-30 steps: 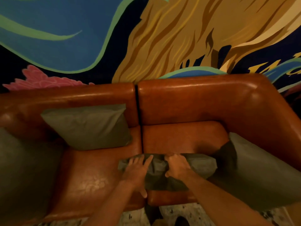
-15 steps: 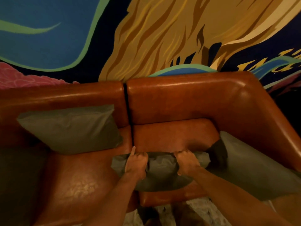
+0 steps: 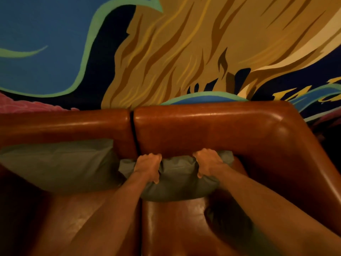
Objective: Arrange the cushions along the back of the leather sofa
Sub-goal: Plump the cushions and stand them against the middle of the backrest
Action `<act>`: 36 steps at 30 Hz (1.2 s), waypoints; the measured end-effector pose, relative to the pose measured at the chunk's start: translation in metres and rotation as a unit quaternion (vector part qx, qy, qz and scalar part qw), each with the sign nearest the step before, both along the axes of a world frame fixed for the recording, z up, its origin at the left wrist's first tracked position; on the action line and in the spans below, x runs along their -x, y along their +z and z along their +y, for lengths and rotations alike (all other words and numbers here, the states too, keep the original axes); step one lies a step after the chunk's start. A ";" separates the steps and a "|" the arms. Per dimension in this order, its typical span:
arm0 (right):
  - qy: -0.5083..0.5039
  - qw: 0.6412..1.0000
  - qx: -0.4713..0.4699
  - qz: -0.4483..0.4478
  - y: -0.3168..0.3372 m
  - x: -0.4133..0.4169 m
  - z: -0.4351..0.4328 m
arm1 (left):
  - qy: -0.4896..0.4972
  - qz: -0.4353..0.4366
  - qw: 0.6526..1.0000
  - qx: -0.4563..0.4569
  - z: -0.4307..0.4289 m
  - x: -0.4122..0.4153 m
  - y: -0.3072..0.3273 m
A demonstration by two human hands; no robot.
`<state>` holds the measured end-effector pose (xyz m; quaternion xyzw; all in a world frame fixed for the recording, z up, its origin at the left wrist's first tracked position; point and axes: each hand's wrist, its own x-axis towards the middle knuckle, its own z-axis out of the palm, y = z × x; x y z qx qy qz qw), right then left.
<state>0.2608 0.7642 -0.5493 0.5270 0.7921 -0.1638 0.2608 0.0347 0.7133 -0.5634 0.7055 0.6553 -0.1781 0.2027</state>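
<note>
A grey-green cushion is pressed against the backrest of the brown leather sofa, just right of the seam between its two sections. My left hand grips the cushion's top edge on the left, and my right hand grips it on the right. Both fists are closed over the fabric. A second grey-green cushion leans against the backrest to the left, its right end touching the held one.
The sofa's right arm curves forward beside my right forearm. A dark cushion lies low on the right seat, partly hidden under my arm. A painted mural wall rises directly behind the backrest.
Both hands have carried the cushion from the front of the seat back and up to the backrest. My view has moved in closer and lower over the sofa.
</note>
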 end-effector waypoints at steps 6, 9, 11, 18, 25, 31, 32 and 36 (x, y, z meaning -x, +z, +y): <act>-0.005 1.000 0.012 -0.012 -0.008 -0.032 0.067 | -0.006 -0.003 1.000 0.010 0.072 -0.036 -0.015; -0.007 1.000 0.014 -0.009 -0.015 -0.043 0.092 | -0.003 -0.004 1.000 0.012 0.098 -0.046 -0.023; -0.006 1.000 0.017 -0.004 -0.022 -0.048 0.106 | -0.006 0.000 1.000 0.015 0.112 -0.050 -0.026; 0.001 1.000 0.020 0.023 -0.035 -0.052 0.145 | 0.005 0.030 0.999 0.022 0.150 -0.050 -0.032; 0.040 0.999 -0.002 0.018 -0.037 -0.051 0.151 | -0.006 0.055 0.998 -0.006 0.156 -0.048 -0.036; 0.030 0.999 -0.013 0.027 -0.048 -0.057 0.143 | -0.016 0.062 0.998 0.004 0.144 -0.048 -0.049; 0.025 0.999 -0.008 0.038 -0.050 -0.058 0.143 | -0.030 0.073 0.997 -0.012 0.143 -0.051 -0.050; 0.032 0.997 0.043 0.051 -0.055 -0.055 0.142 | -0.118 0.079 0.985 -0.103 0.119 -0.078 -0.060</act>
